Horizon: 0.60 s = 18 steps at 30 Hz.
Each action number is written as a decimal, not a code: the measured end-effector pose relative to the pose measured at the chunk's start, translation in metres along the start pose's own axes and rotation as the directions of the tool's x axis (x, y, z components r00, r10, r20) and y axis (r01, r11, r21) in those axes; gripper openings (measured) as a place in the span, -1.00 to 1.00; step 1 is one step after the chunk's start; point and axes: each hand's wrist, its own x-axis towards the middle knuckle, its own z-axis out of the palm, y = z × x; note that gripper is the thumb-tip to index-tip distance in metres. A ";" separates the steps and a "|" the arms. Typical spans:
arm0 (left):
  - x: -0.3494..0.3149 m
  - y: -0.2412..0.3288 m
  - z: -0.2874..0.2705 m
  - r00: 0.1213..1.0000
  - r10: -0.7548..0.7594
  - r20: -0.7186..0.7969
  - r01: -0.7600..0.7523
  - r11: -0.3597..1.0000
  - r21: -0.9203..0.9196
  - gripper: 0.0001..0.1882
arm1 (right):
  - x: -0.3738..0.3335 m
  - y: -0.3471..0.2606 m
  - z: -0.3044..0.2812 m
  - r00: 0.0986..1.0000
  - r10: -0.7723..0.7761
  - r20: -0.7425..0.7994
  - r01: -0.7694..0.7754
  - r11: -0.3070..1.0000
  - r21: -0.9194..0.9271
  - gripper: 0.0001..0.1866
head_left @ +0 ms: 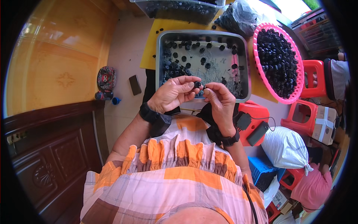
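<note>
1. Black round piece (197, 84) sits over the near part of the metal tray (201, 33), its axis too small to judge.
2. Left hand (172, 92) grips it between thumb and fingers.
3. Right hand (221, 102), just to its right, has fingertips pinched together, apparently on a small dark part (204, 87).

The left hand (172, 92) and right hand (223, 104) come close together, thumbs pinching toward bent fingers (189, 79). Both forearms (128, 135) (elbows held wide) slant inward.
</note>
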 end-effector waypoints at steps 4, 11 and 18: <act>0.000 -0.001 -0.002 1.000 -0.012 0.010 0.012 1.000 0.021 -0.71 | 0.001 -0.001 0.000 1.000 -0.023 -0.019 0.022 0.999 -0.038 -0.89; 0.000 -0.001 0.003 1.000 0.010 0.002 -0.010 0.996 0.093 -0.72 | 0.002 0.002 -0.002 0.999 -0.047 -0.014 0.045 0.992 -0.115 -0.87; -0.001 -0.004 0.009 0.997 0.068 -0.021 -0.060 0.963 0.264 -0.75 | 0.003 0.004 -0.003 0.992 -0.128 -0.001 0.126 0.978 -0.169 -0.87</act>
